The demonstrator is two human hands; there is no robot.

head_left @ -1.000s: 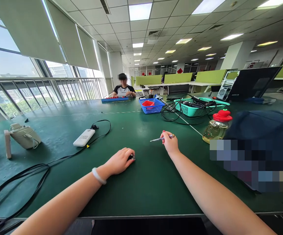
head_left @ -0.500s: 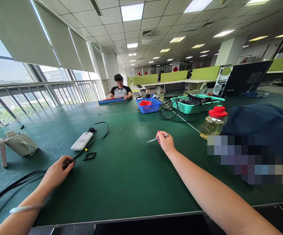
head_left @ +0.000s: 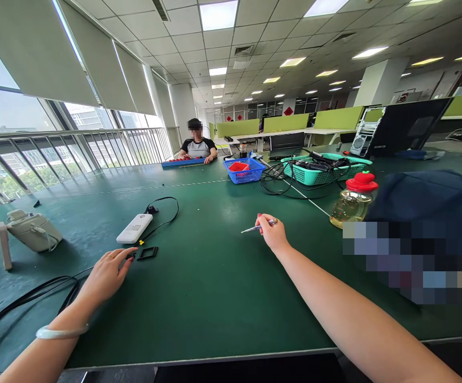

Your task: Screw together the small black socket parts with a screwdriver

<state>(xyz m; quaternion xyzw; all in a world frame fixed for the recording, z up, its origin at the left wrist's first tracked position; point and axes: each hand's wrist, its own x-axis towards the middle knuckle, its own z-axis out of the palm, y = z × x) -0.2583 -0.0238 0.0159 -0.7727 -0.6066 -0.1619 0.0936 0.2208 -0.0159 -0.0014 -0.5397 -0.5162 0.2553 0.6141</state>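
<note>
My right hand (head_left: pixel 271 233) is closed round a slim silver tool (head_left: pixel 250 230) over the green table. Its thin, pointed end faces left; I cannot tell its exact kind. My left hand (head_left: pixel 109 270) reaches over the table on the left, a small black piece (head_left: pixel 130 256) between thumb and fingertips, mostly hidden. Just right of those fingertips lies a flat black square frame (head_left: pixel 148 254). Beyond them rests a white power-bank-like box (head_left: pixel 134 229) with a black cable (head_left: pixel 178 205) looping beside it. A small yellow bit (head_left: pixel 141 242) sits near its lower corner.
Black cables (head_left: pixel 23 303) run across the table's left side, near a beige bag-like case (head_left: pixel 35 231). Farther off stand a blue basket (head_left: pixel 244 175), a green basket (head_left: pixel 306 178) with cables, and a red-lidded bottle (head_left: pixel 353 205). A person (head_left: pixel 196 146) sits at the far end.
My left hand has moved right and slightly forward, up to the black frame, and its fingers have straightened somewhat. My right hand has stayed nearly still with the silver tool.
</note>
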